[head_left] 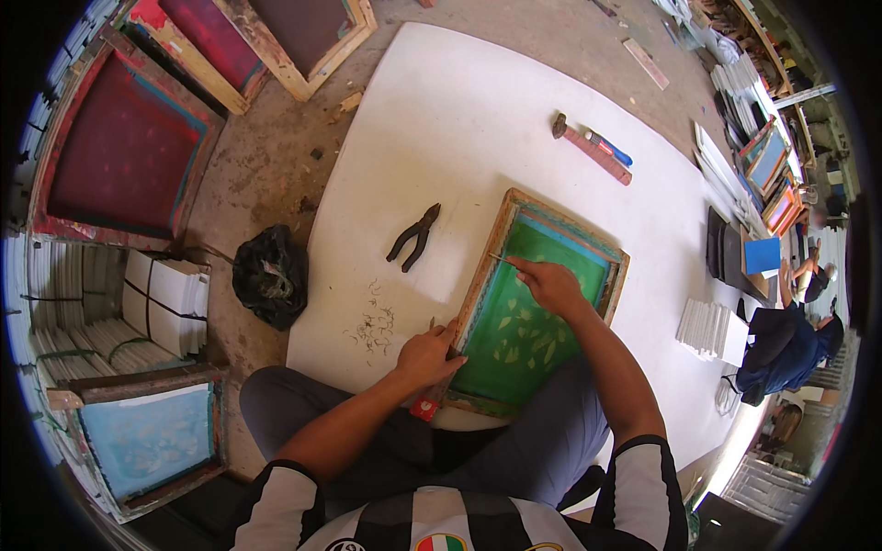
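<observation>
A wooden screen-printing frame (503, 230) with green mesh leans over my lap, pale leaf-like shapes showing on the mesh. My left hand (427, 356) is closed on its left edge; a small thin piece sticks up by the fingers, too small to name. My right hand (548, 286) pinches a thin metal rod-like tool (500, 259), its tip at the frame's left rail; the rest of the tool is hidden in the hand. Black-handled pliers (415, 241) lie to the left on the white board (367, 184). Nearer me is a scatter of bent staples (372, 326).
A hammer (593, 154) and a blue-handled tool (610, 149) lie farther off on the board. A small red box (424, 409) is by my lap. Left stand a black plastic bag (269, 277) and more screen frames (129, 147). At right are stacked white sheets (712, 331) and another person (785, 354).
</observation>
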Demonstrator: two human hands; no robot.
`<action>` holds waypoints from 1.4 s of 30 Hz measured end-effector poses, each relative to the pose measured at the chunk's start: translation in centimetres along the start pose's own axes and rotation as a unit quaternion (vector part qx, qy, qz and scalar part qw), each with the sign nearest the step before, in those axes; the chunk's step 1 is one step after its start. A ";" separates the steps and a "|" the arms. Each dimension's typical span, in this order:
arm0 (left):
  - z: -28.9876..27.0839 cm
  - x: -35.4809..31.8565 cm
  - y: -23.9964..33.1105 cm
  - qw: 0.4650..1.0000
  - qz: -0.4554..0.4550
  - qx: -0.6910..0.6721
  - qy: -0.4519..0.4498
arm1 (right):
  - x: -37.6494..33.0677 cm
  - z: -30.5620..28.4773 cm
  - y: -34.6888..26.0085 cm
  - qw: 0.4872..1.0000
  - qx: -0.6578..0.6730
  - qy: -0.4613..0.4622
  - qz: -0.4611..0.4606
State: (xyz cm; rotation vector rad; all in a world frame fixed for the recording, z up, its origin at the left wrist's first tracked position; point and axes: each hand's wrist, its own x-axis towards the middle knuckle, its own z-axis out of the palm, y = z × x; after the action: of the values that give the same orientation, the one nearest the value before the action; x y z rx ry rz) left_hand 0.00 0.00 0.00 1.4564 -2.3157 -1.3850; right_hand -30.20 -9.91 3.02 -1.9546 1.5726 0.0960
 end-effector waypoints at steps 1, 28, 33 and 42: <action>0.0 0.0 0.0 1.000 0.005 -0.001 0.001 | 0.2 1.8 1.8 0.995 0.090 0.040 -0.036; 0.4 -0.4 0.1 1.000 -0.020 -0.003 0.006 | -2.3 -0.5 -3.8 0.986 -0.077 0.143 0.044; 0.4 -0.4 0.2 1.000 -0.023 -0.002 0.002 | -2.3 -0.9 -4.1 0.984 -0.106 0.138 0.037; 0.5 -0.5 0.2 1.000 -0.020 0.004 0.009 | -1.8 -1.4 -5.9 0.978 -0.175 0.094 0.068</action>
State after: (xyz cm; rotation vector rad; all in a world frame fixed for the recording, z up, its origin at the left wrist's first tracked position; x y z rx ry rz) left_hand -0.06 0.70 0.05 1.5185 -2.2964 -1.3693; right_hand -25.89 -8.45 7.36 -2.1707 1.9195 0.2679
